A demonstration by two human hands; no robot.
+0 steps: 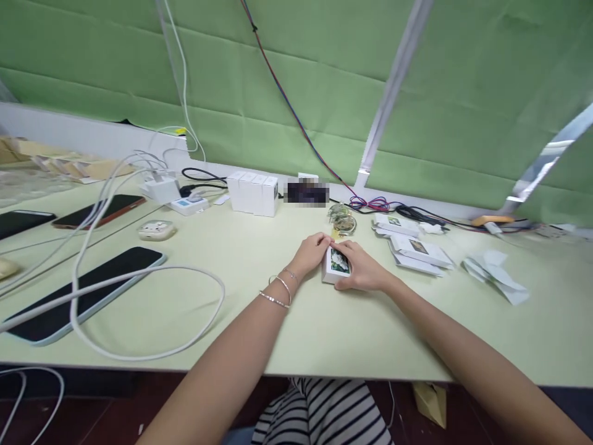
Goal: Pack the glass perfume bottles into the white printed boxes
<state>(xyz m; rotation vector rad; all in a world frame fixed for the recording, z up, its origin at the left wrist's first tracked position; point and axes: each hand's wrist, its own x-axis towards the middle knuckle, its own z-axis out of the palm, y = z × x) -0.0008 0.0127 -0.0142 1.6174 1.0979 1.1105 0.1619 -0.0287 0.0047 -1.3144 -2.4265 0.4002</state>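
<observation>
A small white box (pixel 330 275) with a white-flower picture on top lies on the table in front of me. My right hand (pixel 361 266) grips it from the right, thumb at the near edge and fingers at the far end. With fingers bunched together, my left hand (pixel 311 254) pinches at the box's far left corner; its fingertips are partly hidden. A bit of yellow shows just beyond the fingertips. Behind it is a small pile of clear-wrapped items (pixel 343 221), too small to name. Flattened white cartons (pixel 421 250) with printed pictures lie right of my right hand.
White boxes (pixel 252 194) stand in a row at the back. Crumpled white paper (pixel 495 275) lies at right. On the left are a phone (pixel 92 293), a looping white cable (pixel 217 303), an earphone case (pixel 156 230) and a power strip (pixel 189 205). Dark cables (pixel 412 213) run along the wall.
</observation>
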